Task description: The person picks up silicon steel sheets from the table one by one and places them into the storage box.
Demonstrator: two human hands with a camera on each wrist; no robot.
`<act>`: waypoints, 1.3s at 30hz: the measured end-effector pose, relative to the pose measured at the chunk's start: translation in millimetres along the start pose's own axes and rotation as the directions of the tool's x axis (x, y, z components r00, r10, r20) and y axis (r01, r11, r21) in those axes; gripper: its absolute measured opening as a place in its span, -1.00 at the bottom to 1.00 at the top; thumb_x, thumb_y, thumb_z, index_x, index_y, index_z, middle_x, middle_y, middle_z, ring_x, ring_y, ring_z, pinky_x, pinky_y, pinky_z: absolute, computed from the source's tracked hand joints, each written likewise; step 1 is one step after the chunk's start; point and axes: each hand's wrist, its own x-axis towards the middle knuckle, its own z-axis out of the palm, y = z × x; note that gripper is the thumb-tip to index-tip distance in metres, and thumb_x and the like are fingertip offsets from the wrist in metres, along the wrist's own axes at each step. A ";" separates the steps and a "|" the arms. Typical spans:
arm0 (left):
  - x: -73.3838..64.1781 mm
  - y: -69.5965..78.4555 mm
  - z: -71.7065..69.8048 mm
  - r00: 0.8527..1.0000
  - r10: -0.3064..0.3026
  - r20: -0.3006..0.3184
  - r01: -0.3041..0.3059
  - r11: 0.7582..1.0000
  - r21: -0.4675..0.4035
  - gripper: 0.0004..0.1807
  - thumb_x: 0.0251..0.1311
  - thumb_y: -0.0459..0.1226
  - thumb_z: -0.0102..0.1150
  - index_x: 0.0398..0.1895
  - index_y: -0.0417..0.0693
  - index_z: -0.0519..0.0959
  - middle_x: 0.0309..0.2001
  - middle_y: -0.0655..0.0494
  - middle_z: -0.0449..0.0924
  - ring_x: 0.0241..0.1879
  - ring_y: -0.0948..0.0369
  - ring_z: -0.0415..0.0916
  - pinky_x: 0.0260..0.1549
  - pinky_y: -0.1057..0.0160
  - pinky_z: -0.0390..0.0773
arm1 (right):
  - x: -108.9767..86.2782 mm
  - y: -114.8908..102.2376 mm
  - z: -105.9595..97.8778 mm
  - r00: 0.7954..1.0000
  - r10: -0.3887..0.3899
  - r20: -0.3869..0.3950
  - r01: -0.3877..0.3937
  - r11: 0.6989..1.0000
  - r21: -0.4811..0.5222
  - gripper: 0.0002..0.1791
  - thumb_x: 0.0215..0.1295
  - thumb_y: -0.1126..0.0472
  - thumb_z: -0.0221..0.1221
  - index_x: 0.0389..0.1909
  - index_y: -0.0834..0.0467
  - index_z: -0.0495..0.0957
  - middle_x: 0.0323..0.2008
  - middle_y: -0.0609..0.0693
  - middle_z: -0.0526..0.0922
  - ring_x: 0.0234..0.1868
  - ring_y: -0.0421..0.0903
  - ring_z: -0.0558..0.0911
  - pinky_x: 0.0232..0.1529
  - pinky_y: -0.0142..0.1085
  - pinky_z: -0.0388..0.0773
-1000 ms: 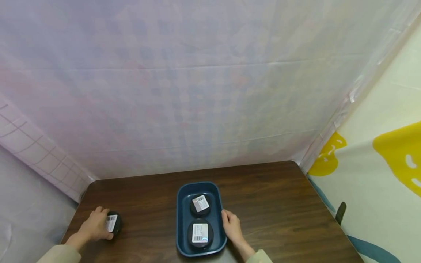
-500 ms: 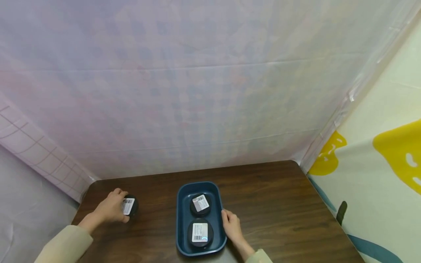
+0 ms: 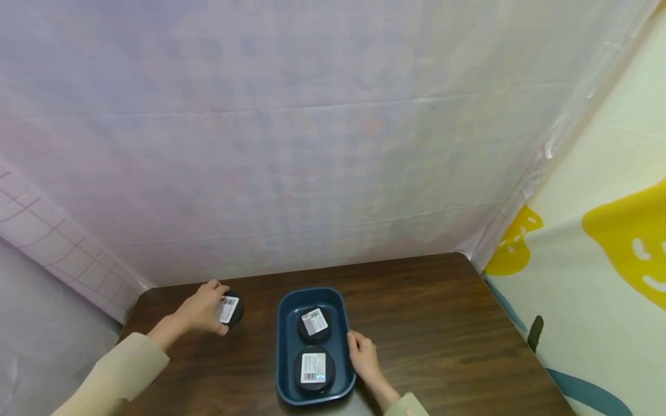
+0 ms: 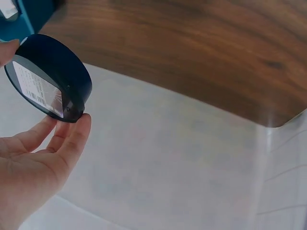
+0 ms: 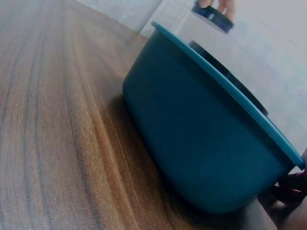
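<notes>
My left hand [image 3: 204,310] grips a flat round black container [image 4: 55,72] between thumb and fingertips, raised over the table left of the tray. A white barcode label covers part of the container's flat face. At the tray's right side, my right hand [image 3: 363,356] holds the rim of the deep blue tray [image 3: 282,352]. Two similar black containers lie inside it, labels up: one at the far end [image 3: 324,333] and one at the near end [image 3: 314,386]. In the right wrist view, the tray's outer wall [image 5: 192,124] fills the middle, with the right hand mostly hidden at the edge.
The brown wood-grain table [image 3: 432,323] carries the tray near its middle. A pale patterned sheet [image 3: 302,173] hangs behind the table's far edge. A white sheet with yellow shapes [image 3: 588,277] hangs on the right, and pale sheeting [image 3: 47,306] stands on the left.
My left hand has carried the black container up off the table's left side, rightward and farther back towards the tray. The right hand stays on the tray's rim.
</notes>
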 end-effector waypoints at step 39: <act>75.6 86.5 33.1 0.979 0.157 0.129 -0.152 0.987 -0.050 -0.08 -0.56 -0.24 0.57 0.04 -0.47 0.42 -0.18 -0.10 0.38 -0.24 0.07 0.34 -0.38 0.14 0.49 | 8.8 6.1 -6.1 0.939 0.243 0.243 -0.318 0.883 0.345 -0.63 0.38 0.23 0.02 -0.05 0.50 0.52 -0.03 0.36 0.56 0.05 0.22 0.51 0.08 0.01 0.41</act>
